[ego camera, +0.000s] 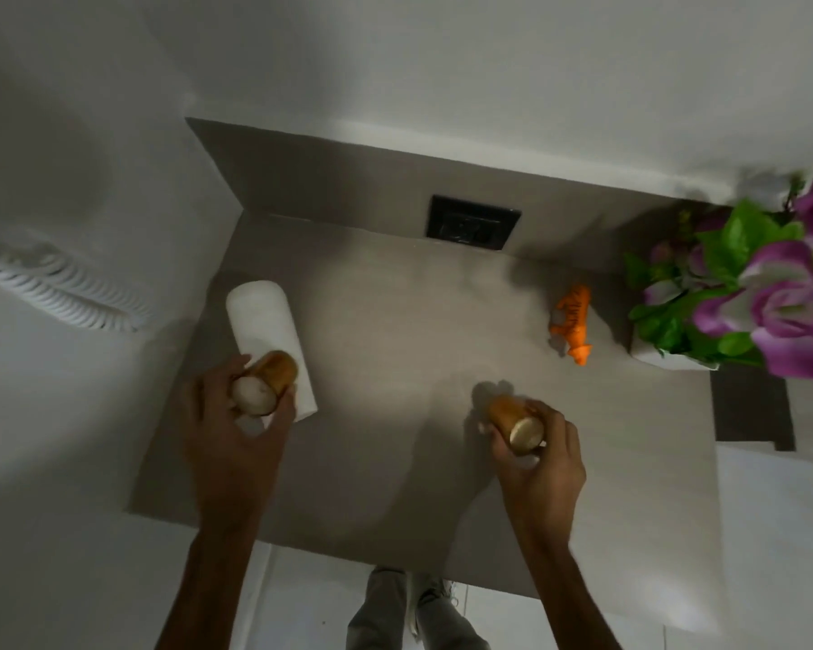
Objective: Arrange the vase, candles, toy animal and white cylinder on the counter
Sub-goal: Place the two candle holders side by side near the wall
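My left hand (235, 429) grips an amber glass candle (265, 382) just in front of the tall white cylinder (266, 321), which stands at the counter's left side. My right hand (543, 466) holds a second amber candle (515, 419) near the middle of the grey counter (395, 330). An orange toy animal (572, 323) stands at the right, beside a white vase (672, 358) filled with purple flowers (780, 316) and green leaves.
A black wall socket (472, 222) sits in the grey backsplash behind the counter. A white coiled cord (52, 283) hangs at the left. White walls close in the left and back. My legs and shoes (414, 607) show below the front edge.
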